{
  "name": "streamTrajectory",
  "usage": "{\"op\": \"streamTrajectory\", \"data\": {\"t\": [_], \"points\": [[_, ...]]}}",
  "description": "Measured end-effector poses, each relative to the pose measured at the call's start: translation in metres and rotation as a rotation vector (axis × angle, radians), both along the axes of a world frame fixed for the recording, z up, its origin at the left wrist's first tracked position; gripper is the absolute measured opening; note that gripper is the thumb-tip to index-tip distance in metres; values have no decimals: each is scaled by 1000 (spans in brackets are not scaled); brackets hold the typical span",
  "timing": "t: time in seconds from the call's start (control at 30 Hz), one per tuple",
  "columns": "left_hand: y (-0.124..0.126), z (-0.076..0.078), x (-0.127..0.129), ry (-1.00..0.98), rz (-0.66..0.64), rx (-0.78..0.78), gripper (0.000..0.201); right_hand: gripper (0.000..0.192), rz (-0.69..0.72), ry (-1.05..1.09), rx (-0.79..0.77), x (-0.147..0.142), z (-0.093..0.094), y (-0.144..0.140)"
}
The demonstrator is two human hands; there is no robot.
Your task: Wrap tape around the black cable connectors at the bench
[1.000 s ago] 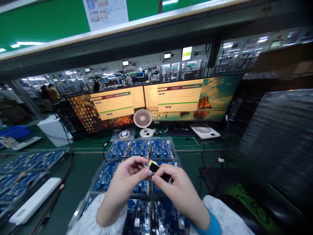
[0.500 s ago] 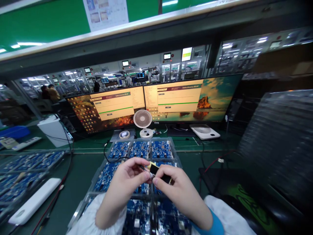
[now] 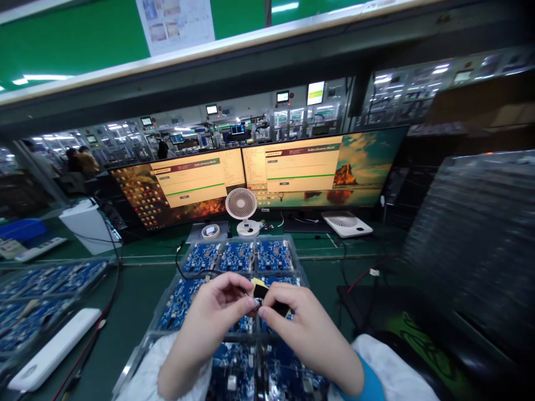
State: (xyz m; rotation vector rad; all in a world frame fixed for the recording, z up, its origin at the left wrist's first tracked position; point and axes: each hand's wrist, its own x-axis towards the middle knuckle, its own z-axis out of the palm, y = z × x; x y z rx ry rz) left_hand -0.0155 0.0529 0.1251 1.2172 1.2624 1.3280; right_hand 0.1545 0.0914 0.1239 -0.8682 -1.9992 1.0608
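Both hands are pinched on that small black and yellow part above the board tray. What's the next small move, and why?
Probably hold it steady and finish the fingertip work before lowering it. The left hand and right hand both pinch the small black and yellow part above the clear tray of blue circuit boards; the contact point is hidden by fingers.

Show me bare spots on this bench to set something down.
Bare green mat lies between the clear tray of blue boards and the white slab. More lies right of the tray, before the black pad. Crowded: under both hands and along the monitors.
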Motion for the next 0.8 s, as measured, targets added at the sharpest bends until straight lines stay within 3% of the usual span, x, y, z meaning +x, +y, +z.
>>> {"op": "streamTrajectory", "data": {"t": [0.43,0.8], "points": [[0,2,2,103,75,22,15,19,-88,-39,91,-7,-9,-8],[-3,3,2,147,117,50,16,24,-130,114,80,-17,-13,-9]]}}
